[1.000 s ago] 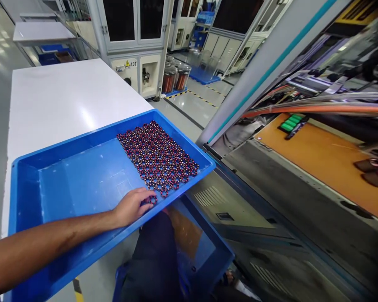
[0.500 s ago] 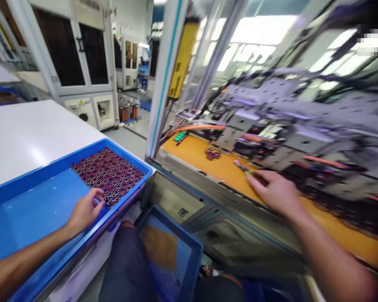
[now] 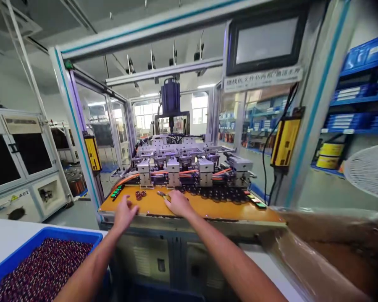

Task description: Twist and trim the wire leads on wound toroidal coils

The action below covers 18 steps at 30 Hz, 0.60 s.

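Observation:
My right hand (image 3: 178, 203) is closed round what look like small pliers (image 3: 162, 194), whose pale jaws point left over the orange tabletop (image 3: 154, 206) of the machine. The palm hides most of the handles. At the left part of the same tabletop, my left hand (image 3: 125, 214) hovers with fingers apart and holds nothing. Just beyond its fingertips sits a small cluster of reddish-brown coil-like parts (image 3: 140, 194). A blue tray (image 3: 47, 233) full of many small dark red parts stands at lower left, partly behind my left forearm.
A row of metal fixtures (image 3: 205, 172) with orange tubes lines the table's back, and dark round pieces (image 3: 220, 194) lie before it. Green buttons (image 3: 116, 192) sit at the left end. Yellow sensor bars (image 3: 93, 153) flank the frame. A plastic-lined box (image 3: 334, 251) and a fan (image 3: 370, 170) stand right.
My view has turned right to face the machine. The left hand has left the blue tray and come over the orange tabletop. The right hand still holds the pliers there.

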Available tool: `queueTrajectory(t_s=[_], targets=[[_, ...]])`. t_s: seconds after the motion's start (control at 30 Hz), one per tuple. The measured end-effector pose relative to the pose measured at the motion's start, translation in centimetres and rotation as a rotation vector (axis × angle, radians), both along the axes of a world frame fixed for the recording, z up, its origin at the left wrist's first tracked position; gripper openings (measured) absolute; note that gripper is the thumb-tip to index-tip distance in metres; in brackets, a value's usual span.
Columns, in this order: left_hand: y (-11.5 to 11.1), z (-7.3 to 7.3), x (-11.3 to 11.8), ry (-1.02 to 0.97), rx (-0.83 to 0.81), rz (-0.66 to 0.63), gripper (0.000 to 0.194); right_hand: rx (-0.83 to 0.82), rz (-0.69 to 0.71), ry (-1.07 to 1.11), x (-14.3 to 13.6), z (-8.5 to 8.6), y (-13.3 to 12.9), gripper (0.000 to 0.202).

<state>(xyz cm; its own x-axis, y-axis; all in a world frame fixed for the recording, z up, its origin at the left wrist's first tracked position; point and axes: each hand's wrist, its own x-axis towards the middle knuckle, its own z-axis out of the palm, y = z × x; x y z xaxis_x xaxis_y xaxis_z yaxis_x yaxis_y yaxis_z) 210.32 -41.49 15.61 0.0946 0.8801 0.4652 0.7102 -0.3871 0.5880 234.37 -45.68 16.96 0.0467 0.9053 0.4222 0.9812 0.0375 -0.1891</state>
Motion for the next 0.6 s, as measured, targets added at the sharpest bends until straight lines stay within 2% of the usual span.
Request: queueTrajectory(t_s=[0.1, 0.17, 0.3, 0.4, 0.47, 0.6], targets=[[2.6, 0.1, 3.0, -0.041, -0.106, 0.101, 0.043, -0.03, 0.019, -0.004, 0.5, -0.5, 0.3, 0.026], [3.6, 0.4, 4.1, -0.087, -0.149, 0.145, 0.043, -0.039, 0.038, -0.012, 0.6, -0.6, 0.3, 0.026], [3.5, 0.7, 4.1, -0.216, -0.162, 0.163, 0.04, -0.028, 0.077, -0.002, 0.7, -0.8, 0.2, 0.026], [1.7, 0.5, 2.0, -0.367, -0.14, 0.141, 0.039, -0.001, 0.095, 0.028, 1.0, -1.0, 0.4, 0.025], [-0.2, 0.1, 0.1, -0.493, -0.127, 0.11, 0.04, 0.038, 0.115, 0.053, 1.2, -1.0, 0.8, 0.023], [-6.0, -1.4, -3.2, -0.734, -0.132, -0.027, 0.05, 0.2, 0.181, 0.13, 0.7, -0.5, 0.0, 0.024]])
